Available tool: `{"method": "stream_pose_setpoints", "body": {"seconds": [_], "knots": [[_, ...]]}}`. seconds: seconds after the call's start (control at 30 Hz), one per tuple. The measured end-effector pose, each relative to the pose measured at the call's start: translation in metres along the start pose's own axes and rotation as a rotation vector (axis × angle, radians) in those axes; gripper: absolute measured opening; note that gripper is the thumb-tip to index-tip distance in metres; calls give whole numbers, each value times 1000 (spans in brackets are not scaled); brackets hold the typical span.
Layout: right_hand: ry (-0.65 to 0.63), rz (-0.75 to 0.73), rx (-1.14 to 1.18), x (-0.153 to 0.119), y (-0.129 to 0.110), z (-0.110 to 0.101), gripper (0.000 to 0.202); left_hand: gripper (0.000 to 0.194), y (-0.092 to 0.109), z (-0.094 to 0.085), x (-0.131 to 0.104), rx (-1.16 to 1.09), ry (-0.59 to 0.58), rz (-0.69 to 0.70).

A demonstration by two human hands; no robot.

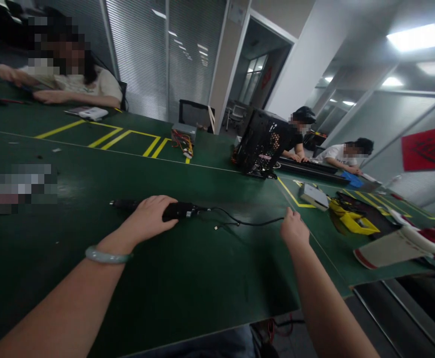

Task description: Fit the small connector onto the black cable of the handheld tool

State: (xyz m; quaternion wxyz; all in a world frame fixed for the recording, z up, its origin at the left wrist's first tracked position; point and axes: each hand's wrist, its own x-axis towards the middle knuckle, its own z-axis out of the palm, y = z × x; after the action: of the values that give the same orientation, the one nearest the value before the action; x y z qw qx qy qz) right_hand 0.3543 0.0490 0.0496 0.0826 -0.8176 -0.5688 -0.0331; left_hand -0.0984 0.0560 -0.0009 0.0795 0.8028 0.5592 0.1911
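Observation:
A black electric screwdriver (182, 210) lies lengthwise on the green table (187, 293), its metal tip pointing left. My left hand (152, 216), with a jade-coloured bangle at the wrist, is wrapped over its body. From the right end of the tool runs a thin black cable (251, 223), with a short loose branch ending in a small ring. My right hand (294, 226) pinches the cable farther right and holds it stretched out.
Behind stand a black computer case (264, 141) and a power supply (183, 134) with coloured wires. To the right are a grey box (313, 195), a yellow tray (357, 223) and a white bag (396, 246). Several people sit around the table.

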Motion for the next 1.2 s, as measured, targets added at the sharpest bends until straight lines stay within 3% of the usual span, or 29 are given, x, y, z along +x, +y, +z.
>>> {"method": "stream_pose_setpoints", "body": {"seconds": [0.13,0.17,0.23,0.3,0.37,0.43,0.5,0.6,0.7,0.87,1.07,1.2], "knots": [[372,-120,128,-11,-40,-18,58,66,27,14,4,-4,36,106],[430,-192,190,-16,-55,-21,55,67,31,17,5,3,52,100],[420,-399,306,-26,-88,-24,48,66,35,21,9,4,76,77],[241,-603,375,-34,-120,-20,38,63,34,23,12,6,90,51],[-70,-748,365,-36,-144,-12,27,59,31,22,14,15,91,45],[-391,-791,274,-33,-158,-1,27,53,28,21,14,23,88,49],[-610,-765,185,-27,-161,10,34,48,25,20,15,18,86,51],[-700,-727,209,-18,-152,20,34,46,24,20,16,-1,72,47],[-668,-706,293,-13,-137,24,29,47,25,20,18,-17,75,27],[-474,-705,267,-7,-125,27,26,40,29,18,19,-50,78,44],[-495,-700,191,-7,-128,32,6,38,32,12,16,-56,48,68],[-458,-747,268,-15,-139,32,8,40,29,5,15,-72,-1,67]]}}
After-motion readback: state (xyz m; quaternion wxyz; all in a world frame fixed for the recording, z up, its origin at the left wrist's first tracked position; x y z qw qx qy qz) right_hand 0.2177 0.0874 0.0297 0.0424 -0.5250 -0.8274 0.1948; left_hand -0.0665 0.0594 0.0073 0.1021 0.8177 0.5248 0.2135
